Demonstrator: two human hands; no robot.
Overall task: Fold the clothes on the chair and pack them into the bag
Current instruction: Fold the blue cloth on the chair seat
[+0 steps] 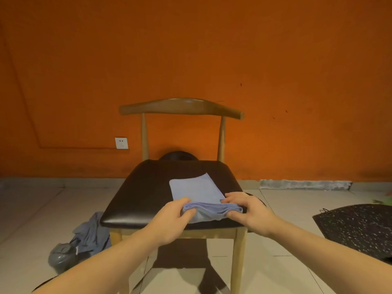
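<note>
Both fingers gripping | left hand point(169, 221), right hand point(248, 211) pinch folded blue cloth point(197, 187) | on chair point(144, 187)

A dark shape point(178, 155), maybe a bag, sits mostly hidden behind the chair point(144, 187).

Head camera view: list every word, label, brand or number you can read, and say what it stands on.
No text can be read in this view.
wall socket: holes only, no lettering.
blue cloth on the chair seat: plain, no label showing.
speckled dark item on the floor, right: no print.
</note>
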